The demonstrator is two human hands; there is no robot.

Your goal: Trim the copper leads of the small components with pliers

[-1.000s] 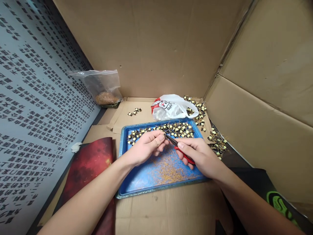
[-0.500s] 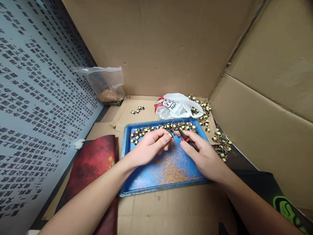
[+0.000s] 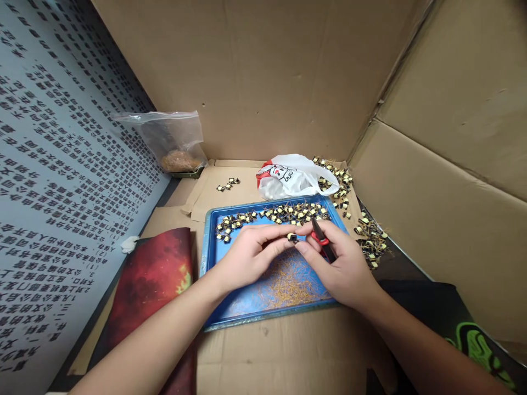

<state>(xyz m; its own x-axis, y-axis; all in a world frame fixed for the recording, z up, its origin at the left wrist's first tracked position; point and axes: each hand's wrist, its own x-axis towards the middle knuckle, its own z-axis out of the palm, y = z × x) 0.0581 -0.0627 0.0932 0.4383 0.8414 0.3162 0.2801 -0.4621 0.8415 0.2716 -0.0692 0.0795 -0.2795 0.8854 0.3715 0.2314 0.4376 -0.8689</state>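
Over the blue tray [image 3: 239, 312], my left hand [image 3: 249, 255] pinches a small transformer [image 3: 292, 238] with yellow tape and a black base between thumb and fingers. My right hand [image 3: 343, 263] is closed around dark-bladed cutters [image 3: 323, 240] with red on the grips, blades pointing up and away. Its thumb and forefinger reach to the same transformer, touching or nearly so. Many similar transformers [image 3: 288, 213] with wire leads lie along the tray's far side. Cut copper-coloured wire bits [image 3: 288, 285] are heaped beneath my hands.
Behind the tray sits a white and red plastic bag [image 3: 294, 175]. More transformers [image 3: 373, 238] pile up to the right; a few [image 3: 228, 184] lie at the back left. A clear zip bag [image 3: 181, 156] stands by the left wall. A red mat [image 3: 152, 280] lies left.
My hands have come together; the right thumb and forefinger now meet at the transformer, which has turned. The cutters have tilted and shifted slightly right within my right hand. The view has shifted slightly.
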